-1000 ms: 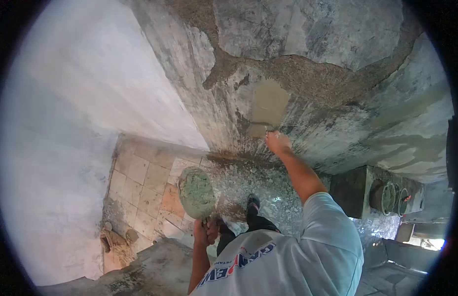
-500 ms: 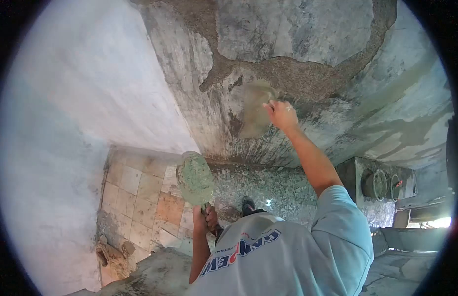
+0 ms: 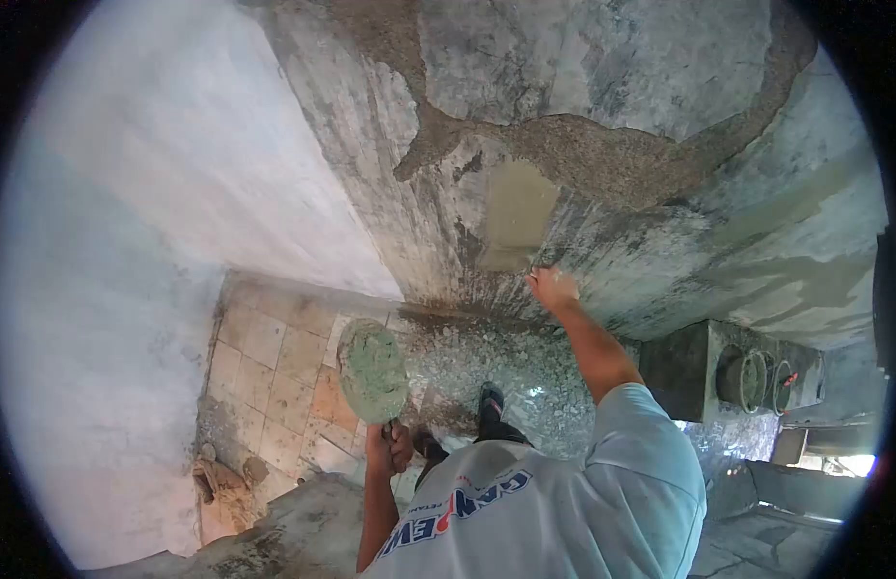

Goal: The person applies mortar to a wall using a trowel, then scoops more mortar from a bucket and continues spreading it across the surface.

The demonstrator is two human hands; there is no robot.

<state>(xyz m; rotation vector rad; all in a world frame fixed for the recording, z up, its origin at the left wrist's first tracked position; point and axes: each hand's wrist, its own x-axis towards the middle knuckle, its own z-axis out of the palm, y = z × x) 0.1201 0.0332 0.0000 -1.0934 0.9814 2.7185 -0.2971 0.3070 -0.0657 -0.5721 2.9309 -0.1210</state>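
Right hand (image 3: pixel 552 288): fingers closed on trowel (image 3: pixel 515 217) handle, blade flat against wall (image 3: pixel 660 96). Left hand (image 3: pixel 388 446): fingers gripped mortar-loaded hawk (image 3: pixel 372 372) by its handle. Load judged heavy, soft, prone to slump.

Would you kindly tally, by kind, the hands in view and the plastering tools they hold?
Hands: 2 (left hand, right hand)
Plastering tools: 2 (hawk loaded with mortar in the left hand, trowel in the right hand)
Total: 4
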